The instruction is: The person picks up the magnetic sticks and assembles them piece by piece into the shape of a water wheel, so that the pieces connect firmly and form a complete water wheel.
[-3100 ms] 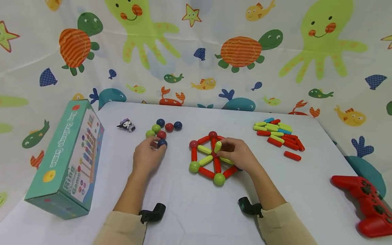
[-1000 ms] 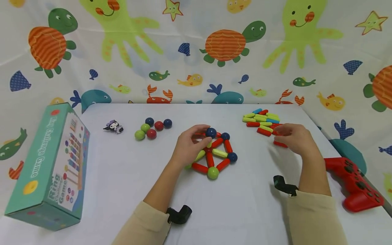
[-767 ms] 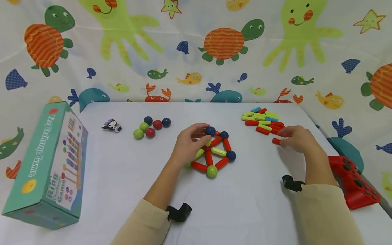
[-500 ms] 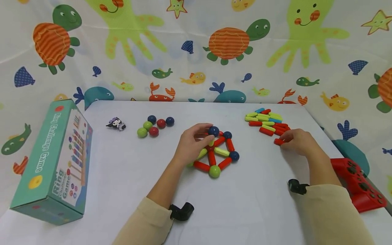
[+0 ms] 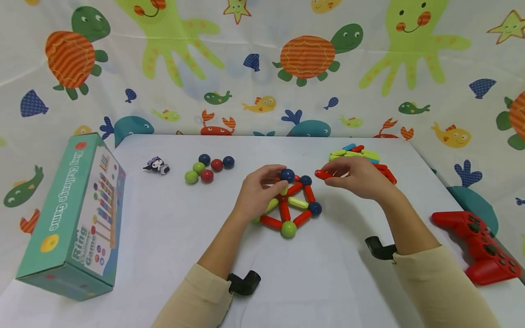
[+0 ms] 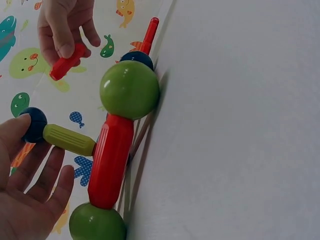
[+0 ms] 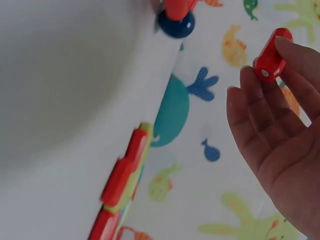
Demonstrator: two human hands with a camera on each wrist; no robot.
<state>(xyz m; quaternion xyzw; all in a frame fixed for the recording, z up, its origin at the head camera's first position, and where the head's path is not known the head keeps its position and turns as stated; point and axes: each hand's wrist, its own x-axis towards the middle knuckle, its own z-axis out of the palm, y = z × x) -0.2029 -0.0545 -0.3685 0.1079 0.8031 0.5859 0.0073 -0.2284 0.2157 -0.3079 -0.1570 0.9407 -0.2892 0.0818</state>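
A hexagonal frame of magnetic rods and balls (image 5: 270,222) lies mid-table, with spokes meeting at its centre. One yellow-green rod (image 6: 69,140) rises from that centre, topped by a dark blue ball (image 5: 287,175). My left hand (image 5: 257,193) pinches this ball between thumb and finger and hides the frame's left side. Right of the ball and raised above the table, my right hand (image 5: 357,176) pinches a red magnetic rod (image 5: 322,174) by one end. The right wrist view shows the same red rod (image 7: 272,55) between thumb and fingertips, its metal tip showing.
Loose balls (image 5: 207,176) and a small figurine (image 5: 156,166) lie at the back left. Behind my right hand is a pile of rods (image 5: 371,156). A tall game box (image 5: 78,218) stands at left, and a red game controller (image 5: 477,246) lies at right.
My left hand has brought a blue ball from the loose group onto the upright rod. My right hand has left the frame, picked a red rod from beside the pile and carried it leftward.
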